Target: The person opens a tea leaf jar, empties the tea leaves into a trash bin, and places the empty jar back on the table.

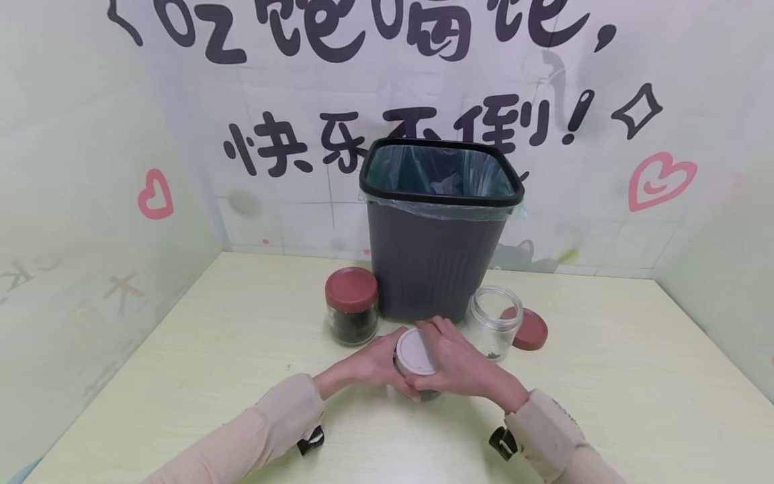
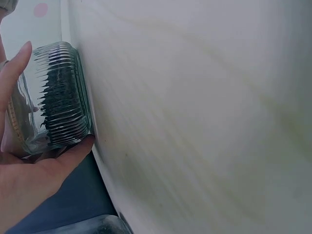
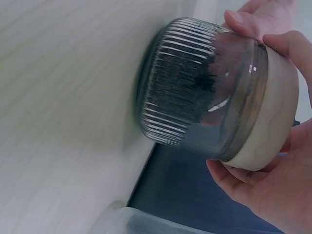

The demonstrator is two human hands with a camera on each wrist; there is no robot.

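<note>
One ribbed jar (image 3: pixel 180 92) sat in front of the bin (image 1: pixel 432 262) | left grip (image 1: pixel 379 361) curled round its glass (image 2: pixel 63 97) | right grip (image 1: pixel 462 363) clasped its lid (image 1: pixel 414 353)

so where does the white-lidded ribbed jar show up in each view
Head: ribbed jar, below centre, slightly right.
Left wrist: ribbed jar, far left.
Right wrist: ribbed jar, upper right of centre.
Shared landmark: dark trash bin, behind it in head, below it in both wrist pictures.

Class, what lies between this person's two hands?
The pale-lidded jar, gripped by both, lies between the left hand and the right hand, as the head view shows.
</note>
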